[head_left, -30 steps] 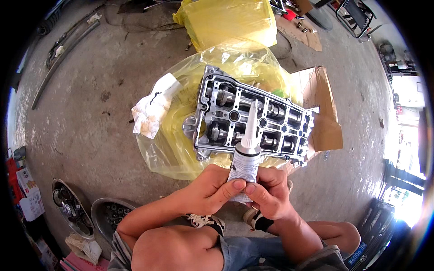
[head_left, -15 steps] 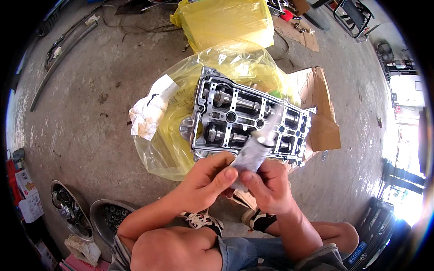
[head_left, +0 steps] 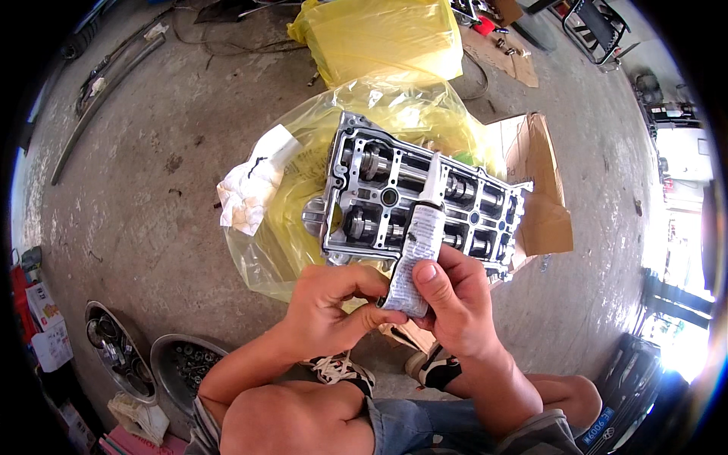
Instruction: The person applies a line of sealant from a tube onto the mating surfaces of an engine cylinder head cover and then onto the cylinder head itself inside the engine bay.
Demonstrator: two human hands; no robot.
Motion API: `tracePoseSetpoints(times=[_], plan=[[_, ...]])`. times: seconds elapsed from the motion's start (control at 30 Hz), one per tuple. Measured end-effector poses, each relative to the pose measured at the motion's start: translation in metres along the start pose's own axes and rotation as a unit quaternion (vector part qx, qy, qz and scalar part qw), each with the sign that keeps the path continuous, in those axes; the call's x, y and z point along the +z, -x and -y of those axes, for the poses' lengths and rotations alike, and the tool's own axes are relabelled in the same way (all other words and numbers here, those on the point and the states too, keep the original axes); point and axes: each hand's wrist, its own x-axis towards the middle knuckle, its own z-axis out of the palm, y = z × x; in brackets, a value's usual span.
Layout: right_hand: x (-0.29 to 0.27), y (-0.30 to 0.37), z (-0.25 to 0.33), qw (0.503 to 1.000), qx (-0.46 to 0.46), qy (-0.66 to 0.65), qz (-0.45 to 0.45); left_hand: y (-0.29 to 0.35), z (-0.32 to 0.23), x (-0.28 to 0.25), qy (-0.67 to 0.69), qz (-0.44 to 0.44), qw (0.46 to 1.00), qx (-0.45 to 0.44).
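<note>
Half a second on, the white squeeze tube (head_left: 422, 246) has swung back from its rightward lean to nearly upright, and the left hand (head_left: 327, 307) has slipped down to its tail. Through the head camera — the only view — I see that hand pinching the flattened end, while the right hand (head_left: 461, 303) is wrapped around the body. They hold it over the near side of the camshaft housing (head_left: 375, 195), which lies on a yellow plastic bag (head_left: 265, 262) beside some cardboard (head_left: 544, 201). Both camshafts (head_left: 375, 164) sit in place, the conical nozzle (head_left: 431, 184) is fitted, and no cover is on — whether any paste is already on the rim, I can't tell, so what's left is unclear.
</note>
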Motion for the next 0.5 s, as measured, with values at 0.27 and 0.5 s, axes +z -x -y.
tracePoseSetpoints(times=[0.27, 0.5], plan=[[-0.006, -0.006, -0.021, 0.950, -0.239, 0.186, -0.077, -0.005, -0.012, 0.021, 0.177, -0.116, 0.953, -0.218], [-0.006, 0.006, -0.014, 0.996, -0.063, -0.037, -0.044, 0.001, -0.010, 0.013, 0.029, -0.048, 0.977, -0.207]])
